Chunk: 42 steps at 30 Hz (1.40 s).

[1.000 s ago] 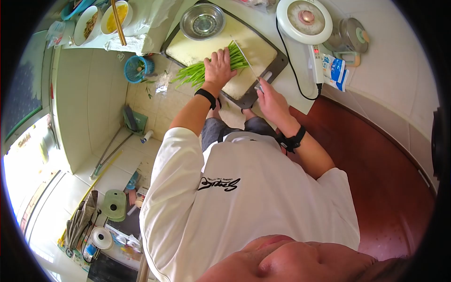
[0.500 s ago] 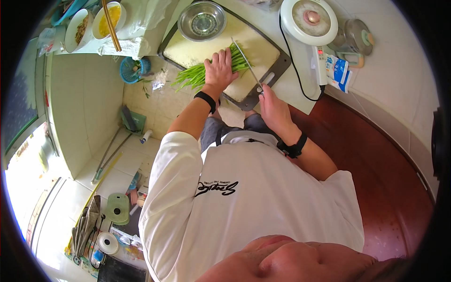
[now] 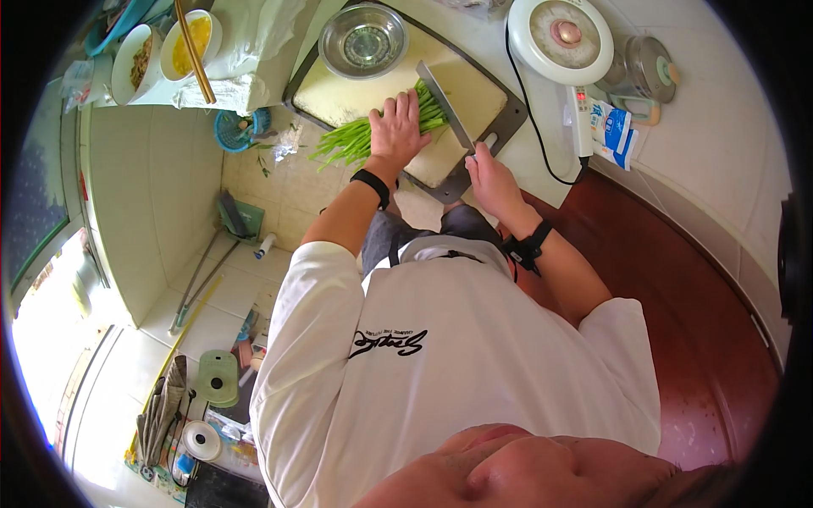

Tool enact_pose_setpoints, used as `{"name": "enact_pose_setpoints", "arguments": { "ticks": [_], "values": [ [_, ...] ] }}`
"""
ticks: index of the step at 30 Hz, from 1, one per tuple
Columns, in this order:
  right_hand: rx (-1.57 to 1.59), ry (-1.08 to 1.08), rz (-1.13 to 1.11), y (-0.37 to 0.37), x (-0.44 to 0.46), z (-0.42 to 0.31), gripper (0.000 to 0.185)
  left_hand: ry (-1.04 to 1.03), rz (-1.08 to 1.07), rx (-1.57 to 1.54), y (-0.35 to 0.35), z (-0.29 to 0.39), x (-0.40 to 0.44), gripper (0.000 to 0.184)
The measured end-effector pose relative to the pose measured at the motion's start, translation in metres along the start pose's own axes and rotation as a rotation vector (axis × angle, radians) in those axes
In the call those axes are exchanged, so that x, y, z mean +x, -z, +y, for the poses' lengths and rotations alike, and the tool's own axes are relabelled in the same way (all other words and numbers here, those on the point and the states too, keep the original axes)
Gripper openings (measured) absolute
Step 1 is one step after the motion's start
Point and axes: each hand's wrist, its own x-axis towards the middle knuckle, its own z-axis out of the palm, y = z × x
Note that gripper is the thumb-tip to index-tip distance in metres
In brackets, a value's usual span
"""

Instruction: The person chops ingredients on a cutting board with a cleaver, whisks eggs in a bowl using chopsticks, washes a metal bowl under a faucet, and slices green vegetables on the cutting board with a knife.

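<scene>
On a cutting board (image 3: 487, 97) with a dark rim lies a bundle of long, thin green stalks (image 3: 343, 141); their exact kind I cannot tell. My left hand (image 3: 396, 131) presses down over the bundle, its fingers curved across the stalks. My right hand (image 3: 498, 184) grips the handle of a kitchen knife (image 3: 445, 106). The blade stands across the right end of the bundle, just right of my left fingers; whether its edge touches the board is hidden. A shiny metal bowl (image 3: 362, 41) sits at the back of the board.
Back left, a bowl of yellow liquid (image 3: 191, 44) with chopsticks (image 3: 194, 51) across it stands beside a bowl of brown food (image 3: 135, 63). To the right are a round white appliance (image 3: 561, 38), a power strip (image 3: 580, 118) and its cord. A blue basket (image 3: 229, 131) is on the floor.
The knife has tilted, so more of its broad blade face shows, and my right hand has shifted slightly. My left hand stays on the stalks.
</scene>
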Motion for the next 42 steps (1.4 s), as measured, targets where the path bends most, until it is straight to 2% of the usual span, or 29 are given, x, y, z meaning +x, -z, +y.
{"name": "enact_pose_setpoints", "arguments": {
  "ticks": [12,21,27,37,42],
  "values": [
    [-0.042,0.032,0.114,-0.027,0.025,0.011,0.028,0.015,-0.032,0.015,0.004,0.002,-0.001,0.086],
    [0.005,0.051,0.183,-0.014,0.026,0.011,0.024,0.019,0.055,0.007,0.004,0.003,-0.004,0.080],
    [-0.082,0.070,0.144,0.005,-0.012,-0.017,0.021,0.040,0.000,0.000,0.008,0.005,-0.002,0.080],
    [-0.063,0.007,0.048,-0.001,-0.008,-0.004,0.019,0.034,-0.030,-0.013,0.008,0.003,-0.001,0.080],
    [-0.042,0.036,0.045,-0.015,0.004,0.007,0.026,0.012,-0.047,-0.001,0.007,0.001,0.000,0.081]
  ]
}}
